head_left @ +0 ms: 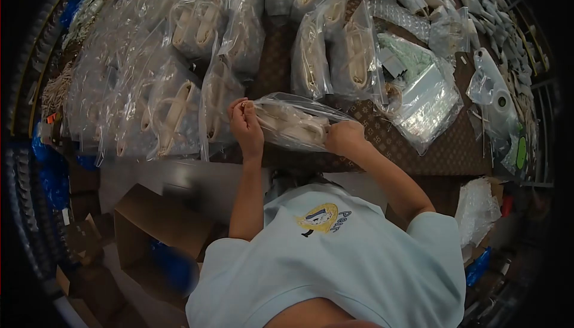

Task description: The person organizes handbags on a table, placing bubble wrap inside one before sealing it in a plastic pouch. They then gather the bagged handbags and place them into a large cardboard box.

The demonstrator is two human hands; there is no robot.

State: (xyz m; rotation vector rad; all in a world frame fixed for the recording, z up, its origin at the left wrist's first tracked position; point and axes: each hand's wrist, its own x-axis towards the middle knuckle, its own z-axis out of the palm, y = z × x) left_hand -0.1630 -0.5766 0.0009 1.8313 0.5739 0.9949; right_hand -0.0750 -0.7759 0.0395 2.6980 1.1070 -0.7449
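Note:
A clear plastic bag with a cream-coloured item inside (pixel 293 126) lies between my two hands, over the front edge of the brown patterned table (pixel 418 158). My left hand (pixel 246 126) pinches the bag's left end with closed fingers. At its right end my right hand (pixel 345 138) is closed on the bag, the knuckles facing up. Just beyond my left hand stands another bagged cream item (pixel 220 98). Two more bagged items, one (pixel 311 59) and another (pixel 357 56), stand upright beyond the held bag.
Many similar bagged items (pixel 173 113) fill the table's left side. To the right lie a flat clear bag with green and white contents (pixel 421 92) and a white piece with a round hole (pixel 496 95). An open cardboard box (pixel 161 220) stands below left.

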